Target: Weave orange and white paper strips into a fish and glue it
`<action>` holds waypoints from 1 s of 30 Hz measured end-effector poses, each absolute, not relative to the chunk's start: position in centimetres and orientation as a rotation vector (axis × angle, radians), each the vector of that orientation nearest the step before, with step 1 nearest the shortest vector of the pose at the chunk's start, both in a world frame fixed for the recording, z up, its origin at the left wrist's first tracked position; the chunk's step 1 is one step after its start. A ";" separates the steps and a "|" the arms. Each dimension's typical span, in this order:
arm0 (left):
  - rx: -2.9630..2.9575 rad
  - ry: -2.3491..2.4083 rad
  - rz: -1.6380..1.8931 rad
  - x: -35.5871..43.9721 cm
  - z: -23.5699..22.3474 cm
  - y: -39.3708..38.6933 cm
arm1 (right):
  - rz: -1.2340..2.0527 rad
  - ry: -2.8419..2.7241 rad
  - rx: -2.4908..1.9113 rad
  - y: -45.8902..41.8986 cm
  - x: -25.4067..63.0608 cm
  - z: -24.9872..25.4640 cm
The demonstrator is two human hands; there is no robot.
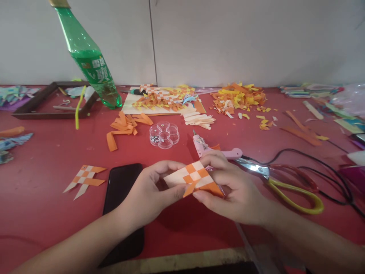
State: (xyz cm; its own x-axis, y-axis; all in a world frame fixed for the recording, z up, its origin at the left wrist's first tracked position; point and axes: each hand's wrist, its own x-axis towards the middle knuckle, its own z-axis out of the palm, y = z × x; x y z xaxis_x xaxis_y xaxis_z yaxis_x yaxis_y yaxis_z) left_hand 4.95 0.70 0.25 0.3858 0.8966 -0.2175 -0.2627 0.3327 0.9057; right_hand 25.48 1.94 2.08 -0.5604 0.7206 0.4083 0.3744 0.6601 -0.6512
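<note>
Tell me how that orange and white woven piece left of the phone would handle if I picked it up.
The woven piece looks like thin paper strips, so it's probably very light. Its interlaced checkered middle should hold fairly stiff, while the strip ends stick out singly and could bend or crease.

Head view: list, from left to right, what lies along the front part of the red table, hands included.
Orange-and-cream woven paper fish → black rectangular smartphone → left hand → held orange-and-cream checkered paper piece → right hand → metal scissors with yellow and red handles.
</note>
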 end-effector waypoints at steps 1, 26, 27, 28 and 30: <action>0.917 0.840 0.891 5.0 0.4 0.7 | 0.672 -2.197 -0.840 2.0 25.5 2.1; 0.949 0.894 0.865 4.9 0.7 0.5 | 0.871 -2.045 -0.892 2.4 26.1 1.9; 0.924 0.896 0.855 5.0 0.7 0.5 | 0.859 -2.048 -0.891 2.4 26.0 2.0; 0.902 0.904 0.850 5.0 0.7 0.5 | 0.845 -2.052 -0.891 2.3 25.9 2.0; 0.887 0.924 0.852 5.0 0.7 0.5 | 0.824 -2.059 -0.893 2.3 25.8 2.0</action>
